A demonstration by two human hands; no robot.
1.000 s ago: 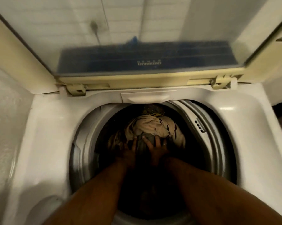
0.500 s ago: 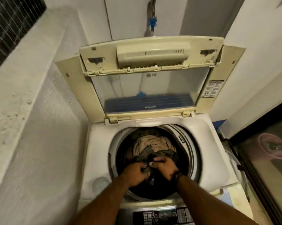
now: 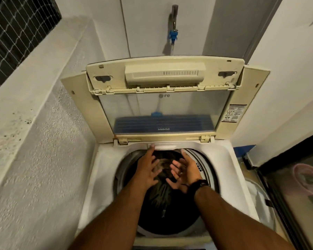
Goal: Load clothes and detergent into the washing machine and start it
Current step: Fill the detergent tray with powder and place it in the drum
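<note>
Domestic laundry nook, narrow, walled close on both sides of the hands. Top-loading washing machine (image 3: 105, 177) with lid (image 3: 163, 98) raised beyond the hands; wall tap (image 3: 173, 20) with blue fitting above; meshed window (image 3: 16, 33) upper left.
</note>
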